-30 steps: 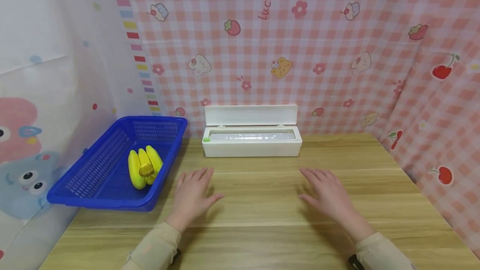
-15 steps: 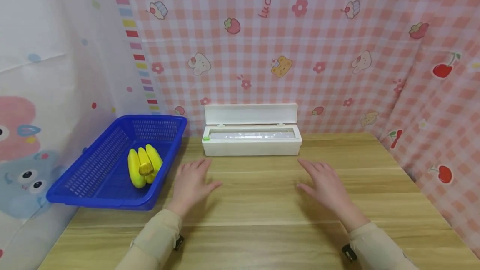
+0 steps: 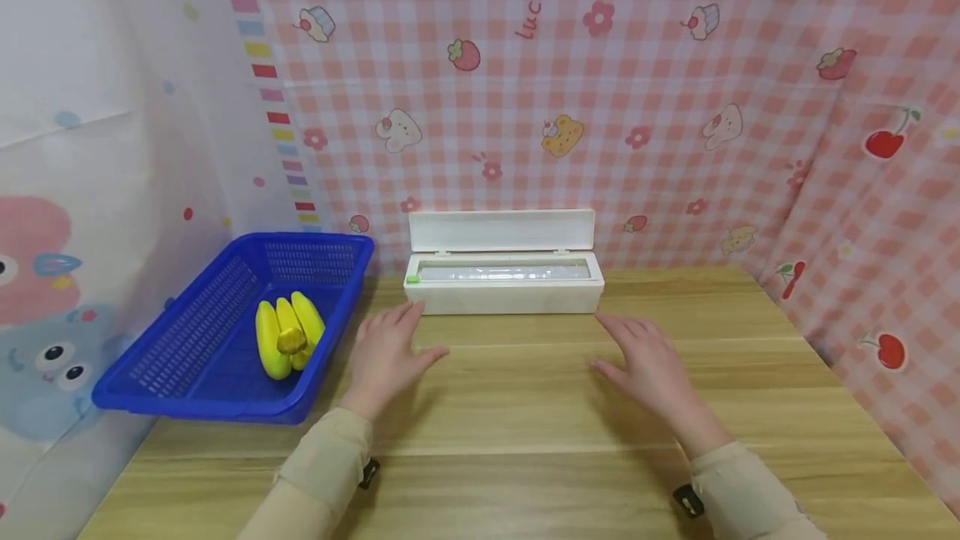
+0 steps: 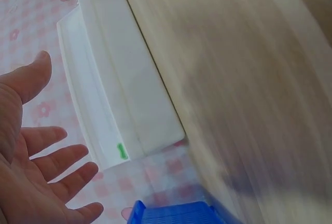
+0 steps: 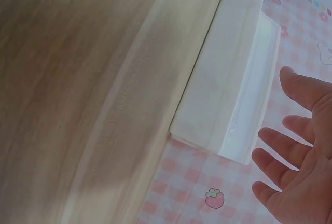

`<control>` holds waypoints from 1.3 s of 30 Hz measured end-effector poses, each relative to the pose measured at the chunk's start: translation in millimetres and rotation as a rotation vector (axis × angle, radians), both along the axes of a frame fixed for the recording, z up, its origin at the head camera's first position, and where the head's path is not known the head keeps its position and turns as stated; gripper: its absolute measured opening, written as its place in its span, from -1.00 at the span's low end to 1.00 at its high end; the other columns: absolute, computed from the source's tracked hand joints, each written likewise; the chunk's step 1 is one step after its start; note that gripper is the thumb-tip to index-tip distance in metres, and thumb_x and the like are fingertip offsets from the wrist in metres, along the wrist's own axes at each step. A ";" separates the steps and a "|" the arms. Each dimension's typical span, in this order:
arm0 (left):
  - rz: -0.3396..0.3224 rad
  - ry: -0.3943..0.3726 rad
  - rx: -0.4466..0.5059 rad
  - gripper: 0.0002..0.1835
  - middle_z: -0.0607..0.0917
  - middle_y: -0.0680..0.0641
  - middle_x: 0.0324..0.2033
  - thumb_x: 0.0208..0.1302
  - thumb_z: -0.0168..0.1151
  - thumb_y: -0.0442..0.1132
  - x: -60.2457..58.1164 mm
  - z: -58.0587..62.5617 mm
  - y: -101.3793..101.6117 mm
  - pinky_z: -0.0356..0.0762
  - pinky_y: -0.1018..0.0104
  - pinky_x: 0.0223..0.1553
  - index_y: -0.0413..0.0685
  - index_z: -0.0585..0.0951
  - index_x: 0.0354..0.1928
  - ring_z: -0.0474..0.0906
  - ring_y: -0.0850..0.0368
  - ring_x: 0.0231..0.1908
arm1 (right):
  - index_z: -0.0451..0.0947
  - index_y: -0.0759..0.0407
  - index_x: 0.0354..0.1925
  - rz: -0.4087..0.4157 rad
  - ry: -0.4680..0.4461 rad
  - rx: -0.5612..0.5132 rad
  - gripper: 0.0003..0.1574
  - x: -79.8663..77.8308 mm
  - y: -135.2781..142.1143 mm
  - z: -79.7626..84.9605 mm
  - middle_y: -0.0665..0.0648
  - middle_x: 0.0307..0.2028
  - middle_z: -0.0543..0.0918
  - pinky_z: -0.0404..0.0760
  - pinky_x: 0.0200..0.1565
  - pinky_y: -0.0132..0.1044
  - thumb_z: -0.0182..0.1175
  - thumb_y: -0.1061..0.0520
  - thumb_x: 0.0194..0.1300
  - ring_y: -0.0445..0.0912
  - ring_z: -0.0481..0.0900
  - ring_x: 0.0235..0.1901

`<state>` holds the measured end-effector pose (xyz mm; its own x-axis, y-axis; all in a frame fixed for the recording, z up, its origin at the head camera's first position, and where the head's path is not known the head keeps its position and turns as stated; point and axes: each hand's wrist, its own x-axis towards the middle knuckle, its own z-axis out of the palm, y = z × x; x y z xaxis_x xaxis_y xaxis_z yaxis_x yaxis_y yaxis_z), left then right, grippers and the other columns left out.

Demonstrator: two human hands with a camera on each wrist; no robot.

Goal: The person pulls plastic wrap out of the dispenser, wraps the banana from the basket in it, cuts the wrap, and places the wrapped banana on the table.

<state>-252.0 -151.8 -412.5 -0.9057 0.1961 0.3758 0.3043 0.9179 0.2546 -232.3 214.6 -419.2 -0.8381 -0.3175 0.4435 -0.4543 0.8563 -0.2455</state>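
Note:
A long white cling film dispenser (image 3: 504,300) stands at the back of the table, its lid (image 3: 502,231) raised. A clear roll (image 3: 502,272) shows inside, and a green slider (image 3: 412,279) sits at its left end. My left hand (image 3: 384,361) hovers empty before the dispenser's left front corner, thumb spread away from the fingers. In the head view its fingertips overlap that corner; whether they touch cannot be told. In front of the right end, my right hand (image 3: 651,367) is held with fingers extended and nothing in it.
To the left is a blue plastic basket (image 3: 202,373) with a bunch of yellow bananas (image 3: 289,333) inside. The wooden table (image 3: 517,440) meets a pink checked cloth (image 3: 487,107) right behind the dispenser. More cloth hangs at both sides.
Both hands have moved forward toward the dispenser, the left a little farther than the right. The dispenser, basket and bananas have stayed in place.

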 end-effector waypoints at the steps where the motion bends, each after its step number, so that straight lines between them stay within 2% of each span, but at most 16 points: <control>1: 0.004 -0.007 0.003 -0.12 0.50 -0.26 0.27 0.10 0.42 0.23 -1.1 0.4 0.4 0.10 -0.25 0.33 -0.16 0.44 0.35 0.39 -0.27 0.24 | 0.39 0.26 0.32 -0.001 -0.001 -0.001 -0.13 -0.4 0.1 -0.2 0.34 0.13 0.58 0.34 0.21 0.25 0.48 0.04 0.12 0.29 0.47 0.13; 6: 0.015 -0.038 0.006 -0.12 0.48 -0.25 0.29 0.13 0.38 0.26 -7.4 1.1 1.5 0.08 -0.21 0.36 -0.13 0.42 0.37 0.36 -0.26 0.27 | 0.40 0.28 0.31 -0.003 0.008 0.001 -0.13 -4.3 0.6 -0.6 0.36 0.11 0.58 0.32 0.23 0.25 0.49 0.05 0.11 0.29 0.47 0.12; 10: 0.012 -0.029 0.015 -0.14 0.48 -0.26 0.28 0.13 0.39 0.24 -12.6 1.6 1.2 0.10 -0.24 0.35 -0.15 0.43 0.35 0.36 -0.27 0.26 | 0.39 0.28 0.33 -0.004 0.017 -0.002 -0.14 -9.3 -0.6 2.7 0.39 0.09 0.59 0.34 0.22 0.23 0.47 0.05 0.13 0.30 0.48 0.11; 17: 0.016 -0.021 0.064 -0.13 0.46 -0.28 0.29 0.13 0.40 0.21 -20.1 3.5 1.8 0.13 -0.21 0.35 -0.19 0.42 0.35 0.35 -0.28 0.27 | 0.37 0.26 0.35 -0.022 -0.026 -0.004 -0.17 -19.2 -6.0 7.0 0.37 0.14 0.57 0.32 0.24 0.21 0.41 0.02 0.21 0.30 0.46 0.14; 28: 0.026 -0.047 0.105 -0.15 0.48 -0.28 0.28 0.16 0.35 0.24 -32.1 1.3 12.7 0.18 -0.29 0.29 -0.21 0.44 0.32 0.37 -0.25 0.27 | 0.32 0.27 0.38 -0.057 -0.110 -0.037 -0.15 -31.6 -8.9 -5.2 0.41 0.20 0.51 0.21 0.32 0.22 0.37 0.01 0.24 0.33 0.40 0.21; 35: 0.047 -0.038 0.117 -0.20 0.51 -0.31 0.24 0.14 0.40 0.16 -40.0 -0.8 11.5 0.23 -0.29 0.26 -0.25 0.48 0.28 0.40 -0.27 0.24 | 0.33 0.27 0.37 -0.063 -0.131 -0.040 -0.18 -37.3 -11.7 -7.7 0.41 0.22 0.49 0.19 0.32 0.23 0.35 0.01 0.26 0.33 0.39 0.23; 39: 0.052 -0.068 0.124 -0.20 0.51 -0.30 0.24 0.15 0.39 0.16 -42.7 -3.8 11.8 0.21 -0.28 0.27 -0.24 0.48 0.29 0.39 -0.26 0.25 | 0.34 0.27 0.36 -0.069 -0.147 -0.039 -0.20 -38.7 -11.1 -10.4 0.41 0.22 0.49 0.18 0.33 0.23 0.34 0.01 0.27 0.33 0.37 0.24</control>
